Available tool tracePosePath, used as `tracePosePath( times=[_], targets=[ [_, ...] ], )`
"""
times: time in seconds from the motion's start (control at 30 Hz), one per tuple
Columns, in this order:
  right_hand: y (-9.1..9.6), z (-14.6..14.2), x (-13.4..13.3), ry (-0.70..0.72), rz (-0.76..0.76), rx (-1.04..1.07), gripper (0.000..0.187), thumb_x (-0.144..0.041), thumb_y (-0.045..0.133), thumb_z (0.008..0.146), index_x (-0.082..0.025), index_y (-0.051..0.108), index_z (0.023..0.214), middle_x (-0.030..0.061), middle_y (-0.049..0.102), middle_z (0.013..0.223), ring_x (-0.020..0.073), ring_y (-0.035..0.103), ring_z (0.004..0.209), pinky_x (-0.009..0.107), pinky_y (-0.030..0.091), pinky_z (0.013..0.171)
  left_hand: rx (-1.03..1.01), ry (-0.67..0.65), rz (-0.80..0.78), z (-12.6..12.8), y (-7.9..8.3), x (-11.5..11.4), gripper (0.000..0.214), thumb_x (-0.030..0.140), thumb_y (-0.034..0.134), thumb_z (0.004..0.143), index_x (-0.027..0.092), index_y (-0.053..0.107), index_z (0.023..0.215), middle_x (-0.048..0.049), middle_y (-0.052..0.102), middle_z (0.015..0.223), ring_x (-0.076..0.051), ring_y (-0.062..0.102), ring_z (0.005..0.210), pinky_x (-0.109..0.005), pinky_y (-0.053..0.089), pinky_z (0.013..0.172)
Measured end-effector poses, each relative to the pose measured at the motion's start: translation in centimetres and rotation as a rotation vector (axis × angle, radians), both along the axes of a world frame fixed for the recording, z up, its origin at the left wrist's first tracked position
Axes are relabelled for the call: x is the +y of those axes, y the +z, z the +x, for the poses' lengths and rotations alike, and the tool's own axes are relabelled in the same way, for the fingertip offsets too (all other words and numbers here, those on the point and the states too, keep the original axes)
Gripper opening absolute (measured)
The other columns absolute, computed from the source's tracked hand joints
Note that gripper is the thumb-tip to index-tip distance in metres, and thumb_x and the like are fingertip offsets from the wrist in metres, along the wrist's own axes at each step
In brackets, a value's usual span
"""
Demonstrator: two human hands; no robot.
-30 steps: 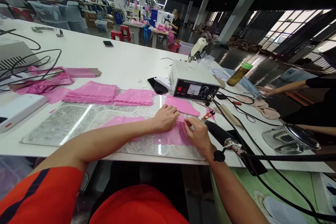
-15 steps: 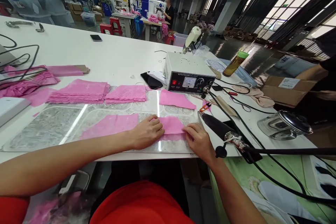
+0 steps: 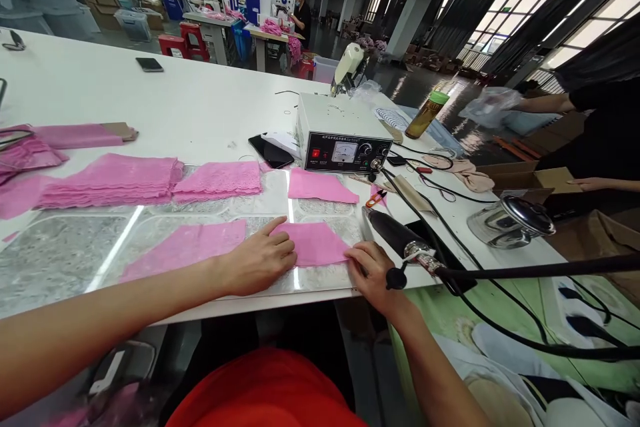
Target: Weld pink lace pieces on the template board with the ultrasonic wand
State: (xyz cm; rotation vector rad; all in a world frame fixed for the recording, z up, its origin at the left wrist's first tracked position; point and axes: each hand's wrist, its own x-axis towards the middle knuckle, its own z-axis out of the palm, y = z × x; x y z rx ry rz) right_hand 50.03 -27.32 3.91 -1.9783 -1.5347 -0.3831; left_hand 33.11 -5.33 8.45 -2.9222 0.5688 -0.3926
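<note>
A long pink lace strip (image 3: 200, 243) lies on a glass plate (image 3: 60, 253) at the near table edge. My left hand (image 3: 257, 260) rests flat on it, index finger stretched out. My right hand (image 3: 367, 270) presses the strip's right end (image 3: 317, 243) at the plate's corner, fingers down on the fabric. A black handheld tool (image 3: 395, 235) on a cable lies just right of my right hand.
Stacks of pink lace (image 3: 115, 180) and a single pink piece (image 3: 320, 187) lie behind the strip. A white control box (image 3: 345, 140), phone (image 3: 270, 150), snips (image 3: 377, 197), bottle (image 3: 425, 113) and metal iron (image 3: 510, 220) stand to the right. Another person's arms (image 3: 590, 183) work at far right.
Both my hands have slid the pink strip toward the near edge of the glass plate. My left hand went from curled to flat with the index finger out.
</note>
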Motion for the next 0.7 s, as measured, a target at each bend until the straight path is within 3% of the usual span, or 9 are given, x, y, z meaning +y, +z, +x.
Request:
tracePosePath(
  times=[0.1,0.2,0.37,0.53,0.7],
  targets=[
    [-0.1,-0.1,-0.1,-0.018,0.025,0.038,0.016,-0.013,0.052,0.087,-0.021,0.062,0.096,0.0038,0.064,0.087,0.0161,0.061,0.084,0.032,0.053,0.078,0.077,0.060,-0.089,0.2,0.5,-0.2,0.017,0.016,0.052,0.088,0.018,0.062,0.074,-0.0021,0.059,0.072,-0.018,0.054,0.071,-0.051,0.029,0.107],
    [-0.3,-0.2,-0.1,-0.047,0.055,0.064,0.016,-0.015,0.052,0.087,-0.022,0.063,0.096,0.0044,0.065,0.088,0.0173,0.063,0.087,0.034,0.054,0.079,0.134,0.115,-0.195,1.1,0.8,-0.7,0.020,0.027,0.057,0.088,0.018,0.062,0.072,-0.0029,0.061,0.075,-0.018,0.057,0.073,-0.045,0.037,0.099],
    [-0.6,-0.4,-0.1,-0.088,0.101,0.090,0.016,-0.015,0.052,0.086,-0.021,0.062,0.096,0.0051,0.066,0.090,0.0173,0.064,0.086,0.034,0.055,0.080,0.237,0.220,-0.329,4.4,1.0,-3.2,0.021,0.037,0.066,0.083,0.016,0.064,0.088,-0.0077,0.064,0.089,-0.022,0.061,0.082,-0.035,0.045,0.079],
    [-0.7,-0.5,0.0,-0.108,0.118,0.091,0.015,-0.014,0.053,0.085,-0.021,0.061,0.096,0.0054,0.066,0.089,0.0181,0.064,0.086,0.034,0.055,0.078,0.307,0.270,-0.432,7.6,0.4,-5.8,0.025,0.034,0.070,0.077,0.013,0.065,0.092,-0.0110,0.066,0.091,-0.027,0.064,0.088,-0.036,0.048,0.079],
    [-0.6,-0.5,0.1,-0.108,0.143,0.102,0.014,-0.014,0.053,0.085,-0.021,0.061,0.094,0.0052,0.066,0.088,0.0175,0.064,0.085,0.032,0.055,0.078,0.322,0.317,-0.577,8.7,-0.5,-6.0,0.013,0.018,0.056,0.081,0.015,0.068,0.084,-0.0080,0.068,0.085,-0.022,0.065,0.080,-0.029,0.048,0.068]
  ],
)
